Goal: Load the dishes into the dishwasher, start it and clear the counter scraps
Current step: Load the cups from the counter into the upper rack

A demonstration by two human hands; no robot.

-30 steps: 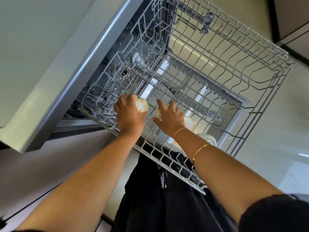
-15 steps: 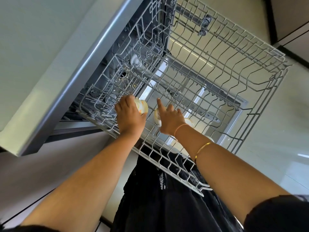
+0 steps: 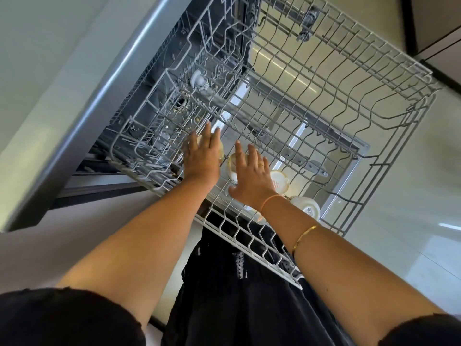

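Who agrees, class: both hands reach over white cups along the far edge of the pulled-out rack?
Wrong edge. In the head view, the left hand and right hand reach over white cups along the near edge of the pulled-out rack.

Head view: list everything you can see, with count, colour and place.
rack: one, grey wire, pulled out of the dishwasher
cups: at least four, cream, upside down along the rack's near edge
counter: one, pale with a grey edge, left
floor: pale, glossy, right
bangle: one, gold, right forearm
thread band: one, orange, right wrist
clothing: black, bottom
left grip: one bare hand, fingers straight on the leftmost cup
right grip: one bare hand, fingers straight over the next cup
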